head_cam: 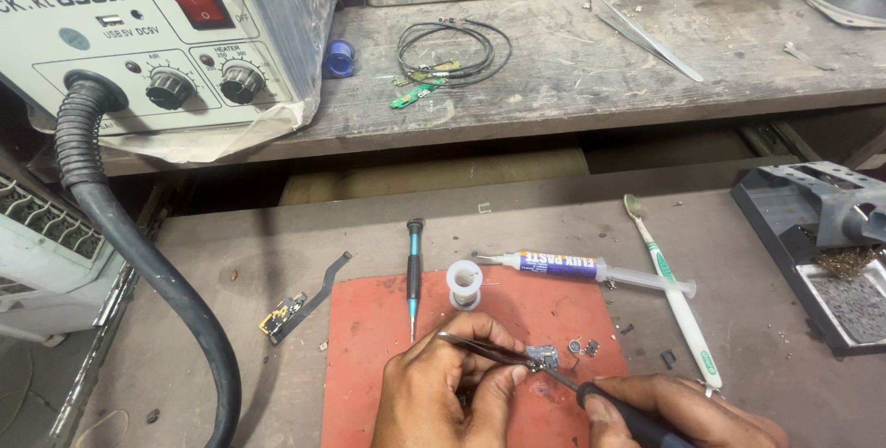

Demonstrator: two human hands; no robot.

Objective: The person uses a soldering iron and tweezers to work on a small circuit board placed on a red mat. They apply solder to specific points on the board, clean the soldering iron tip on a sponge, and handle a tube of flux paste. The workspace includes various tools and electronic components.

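Workbench, grey and worn, with a raised shelf behind; places are given from the red mat, one, lying at the near middle. Hot-air station, one, far up and left of the mat, its red switch lit, with one black ribbed hose curving down past the mat's left edge. Holder stand with tray, one, well right of the mat. Toothbrush, one, just right of it. Flux syringe, one, along its upper edge. Screwdriver, one, crossing the upper edge. Solder spool, one, on the mat's top. Flex cable, one, just left. Small circuit board, one, on the mat's lower middle. Left hand grasps tweezers, one pair, tips at the board; right hand is closed round a soldering iron, one, tip touching the board. Tiny loose parts, two visible, just right of the board. Likely risks: the tweezers slipping would let the board skid; a lingering tip may scorch it; a brushing sleeve could scatter the parts.
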